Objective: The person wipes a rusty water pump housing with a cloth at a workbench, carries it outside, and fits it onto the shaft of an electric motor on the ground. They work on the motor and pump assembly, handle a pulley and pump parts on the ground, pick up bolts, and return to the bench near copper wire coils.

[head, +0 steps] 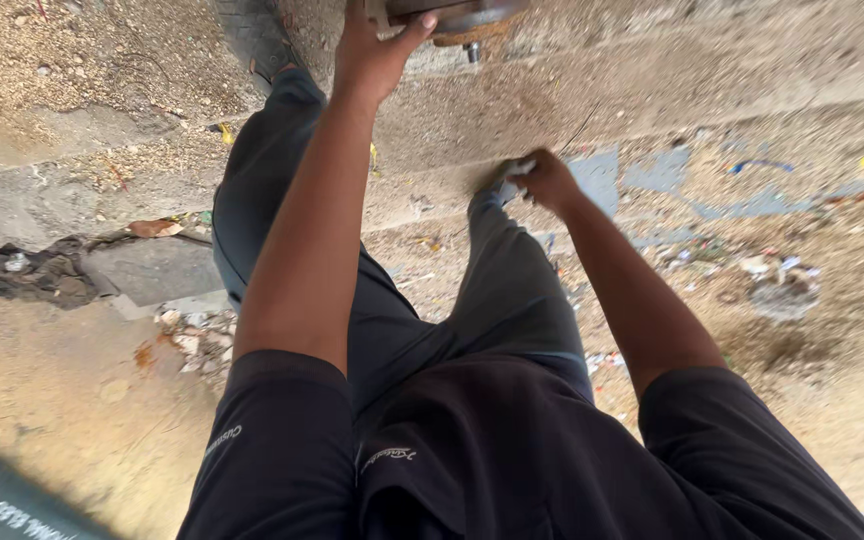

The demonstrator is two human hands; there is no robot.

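Head view, looking down the body. Left hand [377, 50] reaches far forward to the top edge of frame, fingers curled over the rim of a rusty round metal part [457, 18], thumb spread alongside it; the part is cut off by the frame, so its full shape is unclear. Right hand [544, 178] sits lower and nearer the body, closed around a small pale rag [514, 170] by the knee of the dark trousers [512, 290]. The metal part lies ahead and left of the rag hand; left hand is already on it. Sandy, littered ground [812, 300] all around.
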